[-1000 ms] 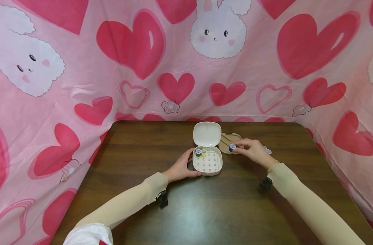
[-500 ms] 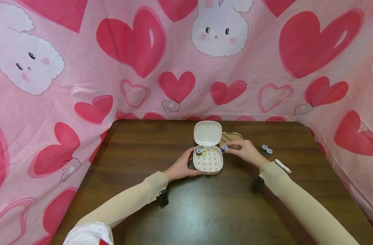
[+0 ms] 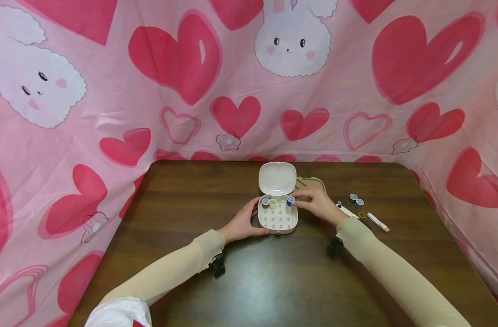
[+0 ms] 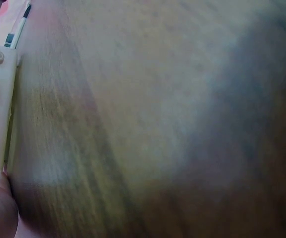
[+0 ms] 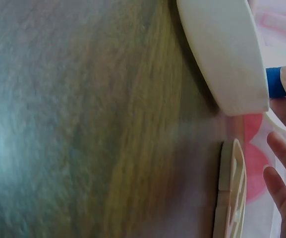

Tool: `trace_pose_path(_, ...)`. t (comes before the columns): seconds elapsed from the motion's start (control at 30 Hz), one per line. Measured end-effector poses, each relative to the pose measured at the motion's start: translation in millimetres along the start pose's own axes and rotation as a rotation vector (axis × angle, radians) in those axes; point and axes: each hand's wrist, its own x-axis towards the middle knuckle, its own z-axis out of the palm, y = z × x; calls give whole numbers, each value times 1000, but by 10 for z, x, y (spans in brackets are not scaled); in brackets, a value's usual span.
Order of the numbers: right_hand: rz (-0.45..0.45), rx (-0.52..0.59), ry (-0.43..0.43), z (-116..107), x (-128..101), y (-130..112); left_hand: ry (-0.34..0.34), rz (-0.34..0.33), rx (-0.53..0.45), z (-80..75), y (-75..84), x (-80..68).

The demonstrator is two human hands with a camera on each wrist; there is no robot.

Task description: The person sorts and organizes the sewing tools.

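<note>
Blue spool (image 3: 290, 200) pinched in right hand (image 3: 316, 204), now over the far right corner of the open white case (image 3: 277, 217); half a second ago still outside, by the beige tray (image 3: 312, 182). Three spools at the case: grey (image 3: 265, 202), yellow (image 3: 272, 203), blue. Two more (image 3: 355, 200) loose on the counter (image 3: 273, 272), beside two white sticks (image 3: 377, 221). Left hand (image 3: 242, 223) curled round the case's left wall. Tray's slotted edge (image 5: 232, 193) clear only from right wrist; left wrist mostly blur.
</note>
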Motion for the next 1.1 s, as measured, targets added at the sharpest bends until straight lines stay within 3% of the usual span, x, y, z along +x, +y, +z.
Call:
trace_pose_path(0.27,-75,-38,74,146,20,13,5,4,-3,5,-17,-11)
trace_pose_path(0.57,-50,-77,111,241,9,-17,1,13,11,17,-45,0)
trace_pose_path(0.7,-52,-130,136,265,4,-66,1,17,10,11,-35,-2)
trace_pose_path(0.9,-128,-255,164,332,7,-131,0,25,0,2,-30,-1)
trace_pose_path(1.1,-90,-327,188,409,1,-195,-4,21,3,3,-33,2)
